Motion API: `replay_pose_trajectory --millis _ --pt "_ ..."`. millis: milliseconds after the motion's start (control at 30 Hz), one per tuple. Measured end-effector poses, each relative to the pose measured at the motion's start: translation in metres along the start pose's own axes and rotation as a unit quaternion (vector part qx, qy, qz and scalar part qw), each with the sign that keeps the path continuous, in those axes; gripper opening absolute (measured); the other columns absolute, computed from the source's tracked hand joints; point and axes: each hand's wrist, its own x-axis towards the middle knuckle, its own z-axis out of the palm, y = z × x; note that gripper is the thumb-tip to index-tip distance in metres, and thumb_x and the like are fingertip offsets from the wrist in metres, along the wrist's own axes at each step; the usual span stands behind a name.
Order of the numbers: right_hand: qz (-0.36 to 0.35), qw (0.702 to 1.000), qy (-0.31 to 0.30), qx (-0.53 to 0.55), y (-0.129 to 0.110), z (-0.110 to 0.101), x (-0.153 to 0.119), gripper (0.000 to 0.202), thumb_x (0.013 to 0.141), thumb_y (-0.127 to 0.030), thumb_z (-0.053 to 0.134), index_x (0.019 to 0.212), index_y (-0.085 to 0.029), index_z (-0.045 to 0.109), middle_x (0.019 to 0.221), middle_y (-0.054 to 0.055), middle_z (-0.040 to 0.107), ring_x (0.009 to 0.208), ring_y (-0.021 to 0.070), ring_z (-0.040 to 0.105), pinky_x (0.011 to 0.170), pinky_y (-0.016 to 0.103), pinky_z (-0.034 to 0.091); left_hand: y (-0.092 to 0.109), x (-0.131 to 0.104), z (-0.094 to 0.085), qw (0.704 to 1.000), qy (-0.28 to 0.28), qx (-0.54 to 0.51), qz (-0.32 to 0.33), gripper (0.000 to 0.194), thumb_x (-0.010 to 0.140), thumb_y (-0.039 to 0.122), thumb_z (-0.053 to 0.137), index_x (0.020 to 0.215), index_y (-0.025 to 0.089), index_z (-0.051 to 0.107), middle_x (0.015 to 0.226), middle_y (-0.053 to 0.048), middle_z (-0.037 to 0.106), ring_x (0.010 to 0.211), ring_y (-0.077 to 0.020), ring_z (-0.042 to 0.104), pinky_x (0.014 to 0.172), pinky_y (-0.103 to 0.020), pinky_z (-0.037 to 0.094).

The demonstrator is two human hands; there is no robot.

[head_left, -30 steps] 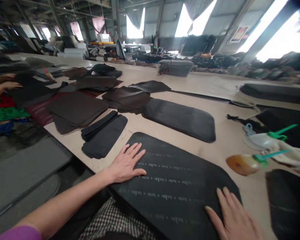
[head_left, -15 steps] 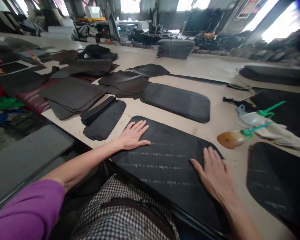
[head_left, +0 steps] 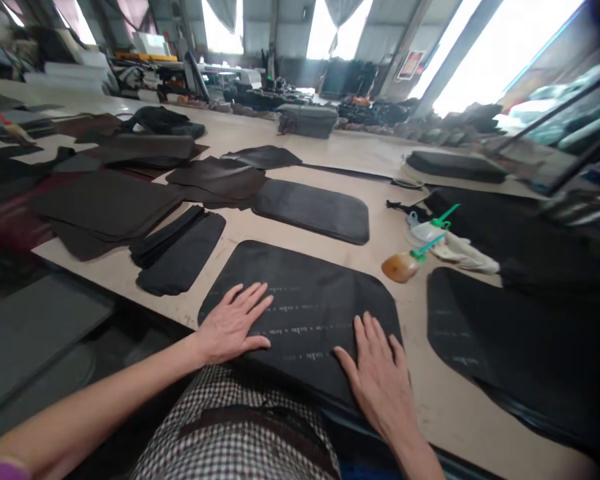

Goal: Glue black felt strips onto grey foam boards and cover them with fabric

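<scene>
A black rounded mat (head_left: 310,280) with rows of faint white print lies at the near edge of the tan table (head_left: 370,233). My left hand (head_left: 233,323) rests flat on its near-left part, fingers spread. My right hand (head_left: 377,373) lies flat on its near-right part, fingers apart. Neither hand grips anything. A checked cloth (head_left: 240,433) covers my lap just below the mat's near edge.
A second black mat (head_left: 313,210) lies beyond, another (head_left: 500,340) to the right. Two squeeze bottles with green nozzles (head_left: 415,250) lie on their sides between them. Dark strips (head_left: 177,250) and brown leather pieces (head_left: 215,177) cover the left. Grey boards (head_left: 35,327) sit below the table's edge.
Both hands have slid toward me and closer together on the mat. The view has shifted right, showing more of the right-hand mat.
</scene>
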Motion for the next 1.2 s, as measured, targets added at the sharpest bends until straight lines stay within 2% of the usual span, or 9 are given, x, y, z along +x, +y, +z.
replay_pose_trajectory --millis 167,433,633,733,800,900,1000,1100,1200 --pt "0.017 1.0 -0.001 -0.003 -0.006 0.007 -0.004 0.078 0.105 -0.061 0.015 0.156 -0.005 0.034 0.164 0.02 0.026 0.152 0.0325 0.026 0.121 0.057 0.022 0.006 -0.004 0.004 1.0 0.013 0.002 0.001 0.081 0.097 0.072 0.037 0.16 0.021 0.031 0.166 -0.013 0.03 0.154 -0.0257 0.026 0.124 -0.044 0.014" --pt "0.012 1.0 0.003 0.004 0.001 0.005 0.002 0.078 0.104 -0.063 0.017 0.158 -0.009 0.033 0.162 0.018 0.032 0.15 0.0323 0.03 0.12 0.056 0.024 0.004 -0.013 -0.013 0.994 -0.027 -0.039 0.102 0.094 0.086 0.082 0.044 0.161 0.027 0.029 0.166 -0.015 0.029 0.153 -0.0317 0.027 0.124 -0.05 0.014" --pt "0.012 1.0 0.009 0.011 0.002 0.008 0.017 0.077 0.105 -0.063 0.017 0.156 -0.01 0.038 0.16 0.019 0.036 0.148 0.033 0.034 0.118 0.057 0.027 -0.004 -0.002 -0.011 0.994 -0.043 -0.045 0.092 0.089 0.089 0.079 0.044 0.16 0.028 0.031 0.166 -0.014 0.028 0.154 -0.0309 0.026 0.124 -0.051 0.016" --pt "0.017 1.0 0.007 0.021 0.009 0.009 0.024 0.074 0.105 -0.063 0.017 0.15 -0.013 0.047 0.157 0.018 0.042 0.145 0.033 0.039 0.116 0.056 0.032 -0.007 0.002 -0.021 0.991 -0.058 -0.074 0.097 0.084 0.09 0.075 0.047 0.159 0.028 0.034 0.166 -0.014 0.029 0.153 -0.0314 0.027 0.124 -0.052 0.019" --pt "0.027 0.999 0.0 0.037 0.019 0.008 0.034 0.067 0.106 -0.06 0.019 0.142 -0.017 0.056 0.155 0.015 0.046 0.142 0.0318 0.044 0.112 0.053 0.039 -0.013 0.009 -0.032 0.988 -0.059 -0.101 0.103 0.068 0.097 0.064 0.046 0.156 0.031 0.039 0.164 -0.01 0.035 0.151 -0.0282 0.032 0.123 -0.049 0.022" --pt "0.058 0.996 -0.007 0.071 0.046 0.008 0.064 0.056 0.106 -0.054 0.027 0.135 -0.018 0.059 0.151 0.015 0.05 0.136 0.0303 0.05 0.108 0.048 0.045 -0.039 0.037 -0.048 0.989 -0.022 -0.133 0.063 0.047 0.105 0.046 0.042 0.149 0.032 0.048 0.155 -0.006 0.049 0.142 -0.0221 0.044 0.12 -0.042 0.032" --pt "0.112 0.989 -0.057 0.084 0.076 0.007 0.104 0.056 0.103 -0.049 0.039 0.143 -0.011 0.049 0.147 0.02 0.051 0.134 0.0322 0.052 0.11 0.046 0.043 -0.085 0.084 -0.052 0.994 0.005 -0.106 -0.032 0.046 0.103 0.046 0.048 0.142 0.024 0.054 0.145 -0.01 0.056 0.135 -0.0248 0.049 0.115 -0.041 0.035" --pt "0.158 0.976 -0.12 0.087 0.101 0.008 0.135 0.059 0.098 -0.044 0.052 0.141 -0.005 0.05 0.137 0.025 0.057 0.127 0.0382 0.056 0.106 0.05 0.044 -0.128 0.125 -0.044 0.989 -0.07 -0.066 -0.108 0.059 0.091 0.053 0.064 0.138 0.018 0.056 0.137 -0.016 0.059 0.13 -0.0326 0.051 0.109 -0.045 0.039" --pt "0.165 0.968 -0.15 0.113 0.117 0.01 0.15 0.059 0.091 -0.043 0.065 0.136 -0.006 0.055 0.13 0.024 0.061 0.119 0.0367 0.061 0.101 0.045 0.047 -0.152 0.147 -0.033 0.983 -0.124 -0.075 -0.109 0.065 0.077 0.057 0.077 0.128 0.02 0.063 0.125 -0.013 0.064 0.119 -0.0332 0.057 0.099 -0.041 0.045"
